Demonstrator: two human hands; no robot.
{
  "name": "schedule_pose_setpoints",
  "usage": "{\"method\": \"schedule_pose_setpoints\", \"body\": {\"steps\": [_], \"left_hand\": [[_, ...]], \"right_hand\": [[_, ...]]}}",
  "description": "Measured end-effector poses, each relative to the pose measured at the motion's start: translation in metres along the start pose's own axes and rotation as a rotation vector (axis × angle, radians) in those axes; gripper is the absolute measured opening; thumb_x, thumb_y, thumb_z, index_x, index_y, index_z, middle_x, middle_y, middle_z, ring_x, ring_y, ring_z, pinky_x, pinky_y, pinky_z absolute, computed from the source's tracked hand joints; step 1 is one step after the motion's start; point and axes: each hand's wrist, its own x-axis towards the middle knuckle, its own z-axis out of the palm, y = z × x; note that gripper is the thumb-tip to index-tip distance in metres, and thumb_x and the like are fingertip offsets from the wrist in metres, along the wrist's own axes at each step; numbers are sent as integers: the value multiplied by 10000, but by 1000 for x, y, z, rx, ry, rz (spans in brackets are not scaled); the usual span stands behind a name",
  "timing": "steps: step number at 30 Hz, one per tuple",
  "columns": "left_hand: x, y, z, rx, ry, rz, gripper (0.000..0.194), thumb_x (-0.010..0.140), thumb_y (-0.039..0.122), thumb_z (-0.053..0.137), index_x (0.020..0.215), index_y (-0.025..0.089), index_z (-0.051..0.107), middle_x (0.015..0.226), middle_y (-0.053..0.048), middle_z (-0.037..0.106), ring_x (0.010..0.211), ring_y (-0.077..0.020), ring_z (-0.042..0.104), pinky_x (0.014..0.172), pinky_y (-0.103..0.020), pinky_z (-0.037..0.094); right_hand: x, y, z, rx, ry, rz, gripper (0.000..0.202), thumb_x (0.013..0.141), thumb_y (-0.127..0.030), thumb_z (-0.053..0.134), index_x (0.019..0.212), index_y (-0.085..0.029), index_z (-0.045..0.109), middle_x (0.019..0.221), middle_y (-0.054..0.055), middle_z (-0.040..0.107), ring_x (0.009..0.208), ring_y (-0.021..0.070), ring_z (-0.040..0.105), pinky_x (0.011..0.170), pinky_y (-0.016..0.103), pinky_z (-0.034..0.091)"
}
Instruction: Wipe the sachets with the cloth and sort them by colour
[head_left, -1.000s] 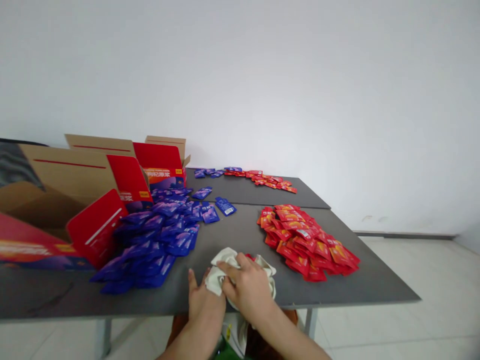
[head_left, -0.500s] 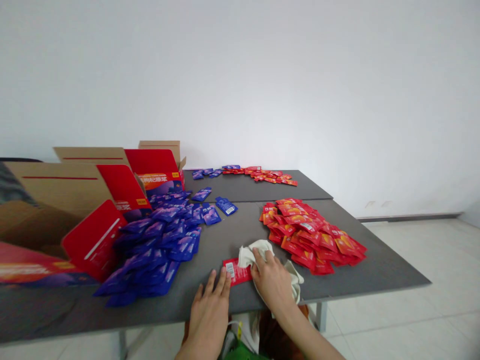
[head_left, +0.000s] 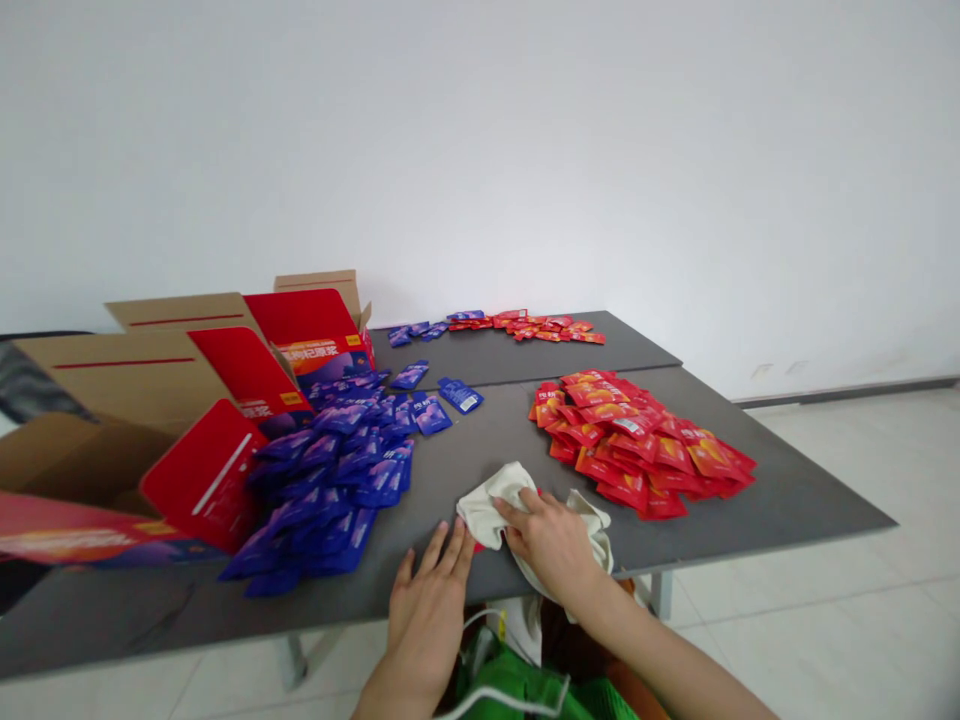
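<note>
My right hand (head_left: 551,545) presses a crumpled white cloth (head_left: 496,502) down over a red packet (head_left: 480,547) on the dark table, near its front edge. Most of that packet is hidden under the cloth and fingers. My left hand (head_left: 431,600) lies flat with its fingers stretched forward, the fingertips at the packet's left end beside the cloth. To the right spreads a heap of red packets (head_left: 645,440). On the left is a heap of blue packets (head_left: 330,480).
Open cardboard boxes with red flaps (head_left: 202,480) stand along the left side. Several loose blue packets (head_left: 430,413) lie beyond the blue heap. A row of blue and red packets (head_left: 525,325) runs along the far table, close to the wall.
The cloth under my right hand has slid left and covers nearly all of the red packet. The whole view has shifted slightly. My left hand stays by the packet's end.
</note>
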Motion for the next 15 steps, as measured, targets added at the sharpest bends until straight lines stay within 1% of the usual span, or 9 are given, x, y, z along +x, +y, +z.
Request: {"method": "schedule_pose_setpoints", "body": {"steps": [2, 5, 7, 8, 9, 11, 12, 14, 15], "left_hand": [[0, -1, 2, 10, 26, 13, 701, 831, -12, 225, 1439, 289, 400, 1519, 32, 298, 1422, -191, 253, 1102, -493, 323], [0, 0, 0, 8, 62, 44, 633, 851, 14, 257, 1380, 265, 498, 1470, -7, 414, 1395, -203, 321, 1115, -497, 305], [1, 2, -2, 7, 71, 38, 590, 862, 33, 276, 1345, 239, 545, 1424, -42, 483, 1360, -218, 384, 1118, -495, 303], [1, 2, -2, 6, 72, 31, 580, 863, 39, 283, 1341, 231, 551, 1415, -52, 494, 1353, -222, 395, 1117, -490, 306], [2, 3, -1, 5, 72, 23, 585, 861, 39, 283, 1349, 230, 541, 1421, -53, 487, 1358, -223, 387, 1114, -484, 314], [3, 2, 4, 1, 70, 5, 633, 846, 23, 266, 1401, 248, 470, 1471, -32, 413, 1390, -211, 330, 1107, -469, 328], [3, 0, 7, -2, 66, 0, 666, 834, 12, 255, 1431, 259, 416, 1501, -14, 353, 1407, -202, 294, 1105, -461, 330], [4, -3, 13, -5, 49, 2, 719, 809, 1, 247, 1473, 267, 311, 1534, 13, 255, 1426, -187, 240, 1108, -452, 321], [5, -4, 15, -4, 38, 11, 731, 801, 4, 251, 1484, 263, 275, 1541, 18, 226, 1431, -184, 223, 1112, -448, 313]], "right_hand": [[1, -1, -1, 1, -5, -37, 390, 905, -264, 500, 1281, -341, 571, 1074, 50, 631, 946, 217, 589, 788, 306, 451], [12, -18, -5, 23, -40, -238, 381, 902, -271, 521, 1274, -328, 576, 1069, 39, 648, 947, 204, 603, 792, 290, 452], [21, -29, -8, 40, -56, -337, 463, 899, -260, 529, 1349, -364, 489, 1050, 21, 666, 914, 191, 626, 760, 275, 456], [25, -31, -9, 38, -55, -340, 529, 900, -253, 528, 1399, -386, 412, 1040, 13, 676, 886, 185, 640, 739, 269, 458], [28, -29, -10, 26, -50, -304, 589, 904, -252, 523, 1440, -396, 328, 1023, 11, 687, 854, 183, 653, 718, 265, 459], [29, -15, -12, -26, -45, -137, 632, 918, -281, 502, 1484, -350, 230, 967, 30, 709, 796, 201, 675, 678, 272, 462], [29, -5, -12, -63, -43, -20, 612, 928, -298, 485, 1488, -292, 239, 935, 53, 716, 780, 219, 682, 663, 281, 463], [25, 15, -11, -132, -40, 211, 540, 944, -312, 445, 1447, -160, 319, 869, 106, 719, 766, 254, 689, 645, 299, 463], [22, 21, -10, -154, -38, 283, 497, 950, -311, 429, 1405, -122, 368, 848, 123, 716, 769, 264, 690, 643, 304, 462]]}}
